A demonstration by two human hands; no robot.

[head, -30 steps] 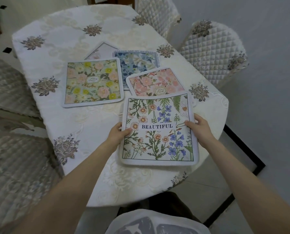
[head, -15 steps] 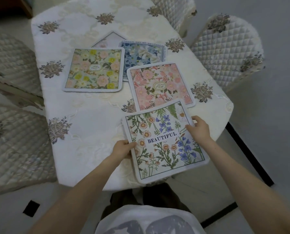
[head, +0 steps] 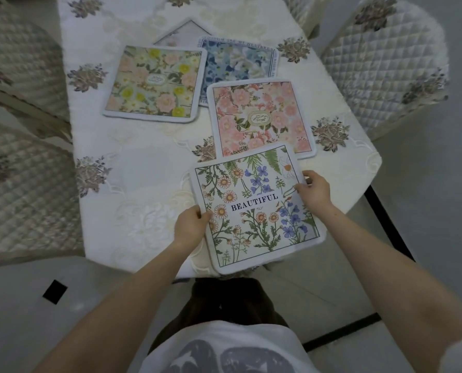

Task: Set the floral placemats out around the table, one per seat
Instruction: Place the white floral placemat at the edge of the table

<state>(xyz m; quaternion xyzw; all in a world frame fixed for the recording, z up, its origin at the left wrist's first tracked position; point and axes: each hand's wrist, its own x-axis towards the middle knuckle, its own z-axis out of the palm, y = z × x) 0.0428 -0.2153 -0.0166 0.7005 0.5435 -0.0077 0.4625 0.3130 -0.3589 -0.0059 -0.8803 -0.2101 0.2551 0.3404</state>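
White-bordered and printed BEAUTIFUL, the wildflower placemat (head: pixel 256 208) is pinched at its side edges by the left hand (head: pixel 191 224) and right hand (head: pixel 314 190), each grip clamped on it. Its near corner juts past the counter (head: pixel 133 168) edge; its far corner hides part of the pink placemat (head: pixel 259 117). Beyond the grips, the yellow-flowered placemat (head: pixel 156 83) covers part of a blue placemat (head: pixel 240 61) and most of a pale placemat (head: pixel 189 29). Bare cloth lies left of the left hand; quilted chairs (head: pixel 386 63) crowd both sides.
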